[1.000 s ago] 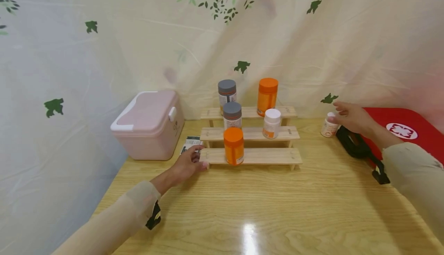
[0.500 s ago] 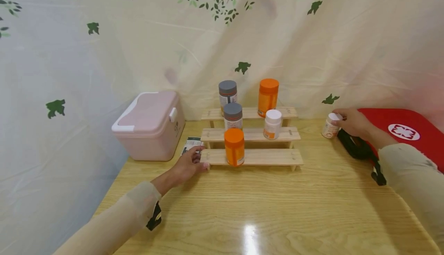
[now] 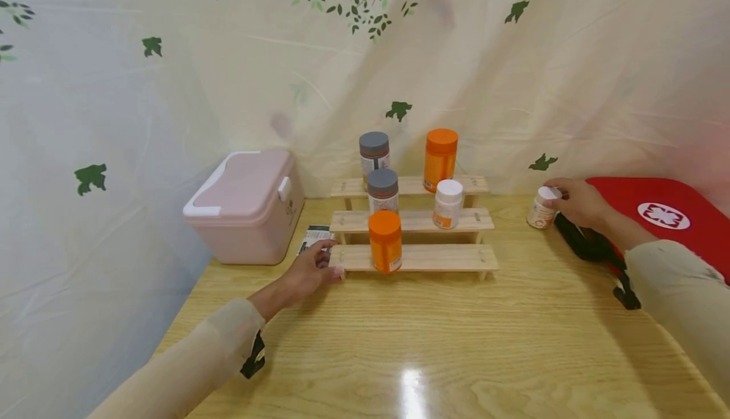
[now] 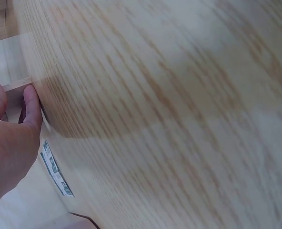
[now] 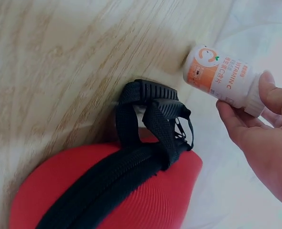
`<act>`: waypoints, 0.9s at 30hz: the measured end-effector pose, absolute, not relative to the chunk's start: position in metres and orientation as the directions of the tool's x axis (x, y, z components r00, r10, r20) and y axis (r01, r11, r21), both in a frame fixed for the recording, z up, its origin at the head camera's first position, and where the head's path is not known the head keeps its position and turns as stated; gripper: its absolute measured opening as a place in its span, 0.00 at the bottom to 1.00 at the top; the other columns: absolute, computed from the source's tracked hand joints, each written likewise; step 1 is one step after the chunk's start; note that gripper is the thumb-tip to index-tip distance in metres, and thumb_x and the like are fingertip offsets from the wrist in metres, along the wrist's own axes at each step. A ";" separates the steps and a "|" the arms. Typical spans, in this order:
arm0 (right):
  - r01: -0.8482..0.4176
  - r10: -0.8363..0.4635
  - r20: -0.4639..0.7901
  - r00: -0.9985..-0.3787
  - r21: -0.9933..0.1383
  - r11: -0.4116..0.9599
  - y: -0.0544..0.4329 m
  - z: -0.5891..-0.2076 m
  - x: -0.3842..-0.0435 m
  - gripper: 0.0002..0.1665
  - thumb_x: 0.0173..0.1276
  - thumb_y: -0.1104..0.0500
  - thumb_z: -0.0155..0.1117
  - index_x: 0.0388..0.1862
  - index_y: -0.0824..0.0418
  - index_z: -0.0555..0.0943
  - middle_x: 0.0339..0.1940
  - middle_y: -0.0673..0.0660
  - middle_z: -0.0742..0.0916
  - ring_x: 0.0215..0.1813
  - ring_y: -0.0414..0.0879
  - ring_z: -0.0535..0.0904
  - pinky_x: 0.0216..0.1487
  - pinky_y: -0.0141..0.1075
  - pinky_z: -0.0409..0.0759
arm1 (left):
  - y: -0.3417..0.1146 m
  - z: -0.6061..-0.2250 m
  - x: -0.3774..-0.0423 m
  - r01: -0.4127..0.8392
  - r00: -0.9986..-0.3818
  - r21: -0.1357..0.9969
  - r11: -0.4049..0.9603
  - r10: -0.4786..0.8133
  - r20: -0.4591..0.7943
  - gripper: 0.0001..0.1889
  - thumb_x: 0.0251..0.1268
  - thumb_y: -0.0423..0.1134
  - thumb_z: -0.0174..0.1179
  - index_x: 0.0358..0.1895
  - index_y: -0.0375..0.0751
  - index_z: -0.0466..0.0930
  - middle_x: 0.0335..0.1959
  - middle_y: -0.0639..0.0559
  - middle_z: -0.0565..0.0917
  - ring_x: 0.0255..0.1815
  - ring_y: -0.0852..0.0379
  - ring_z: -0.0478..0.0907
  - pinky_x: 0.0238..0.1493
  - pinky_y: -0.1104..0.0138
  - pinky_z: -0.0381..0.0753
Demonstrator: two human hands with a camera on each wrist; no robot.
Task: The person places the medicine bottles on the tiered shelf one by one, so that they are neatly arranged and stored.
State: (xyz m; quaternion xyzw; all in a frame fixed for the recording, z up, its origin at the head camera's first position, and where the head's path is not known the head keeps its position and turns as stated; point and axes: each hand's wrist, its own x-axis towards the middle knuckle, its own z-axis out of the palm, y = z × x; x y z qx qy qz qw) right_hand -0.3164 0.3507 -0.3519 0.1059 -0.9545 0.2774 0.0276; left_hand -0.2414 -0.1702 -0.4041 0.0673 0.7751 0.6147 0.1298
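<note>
My right hand (image 3: 578, 202) pinches the white cap of a vitamin C bottle (image 3: 540, 213) at the table's right side. In the right wrist view, thumb and fingers close around the cap, and the bottle (image 5: 222, 76) shows its orange and white label. My left hand (image 3: 308, 272) grips the left end of the lowest step of a wooden tiered rack (image 3: 439, 257). Left wrist view: thumb and a finger hold the rack's end (image 4: 18, 86). On the rack stand an orange bottle (image 3: 385, 243), a white bottle (image 3: 447, 205), two grey-capped bottles (image 3: 383, 194) and a second orange bottle (image 3: 441, 160).
A pink lidded box (image 3: 245, 210) stands left of the rack, with a small printed packet (image 3: 313, 237) lying between them. Right of the vitamin bottle lies a red first-aid bag (image 3: 639, 197) with a black strap handle (image 3: 587, 244). A patterned curtain (image 3: 342, 77) hangs behind.
My right hand has come down onto the small white bottle and taken hold of its cap. The left hand stays at the rack's end.
</note>
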 end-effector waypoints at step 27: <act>-0.311 -0.239 0.203 -0.950 -0.524 0.793 0.319 -0.304 -0.235 0.32 0.67 0.65 0.63 0.69 0.68 0.66 0.60 0.75 0.73 0.55 0.72 0.73 0.53 0.57 0.72 | -0.169 -0.404 -0.244 -0.063 -0.962 0.954 0.295 0.238 -0.137 0.30 0.63 0.20 0.56 0.69 0.33 0.59 0.52 0.33 0.75 0.46 0.51 0.76 0.48 0.61 0.84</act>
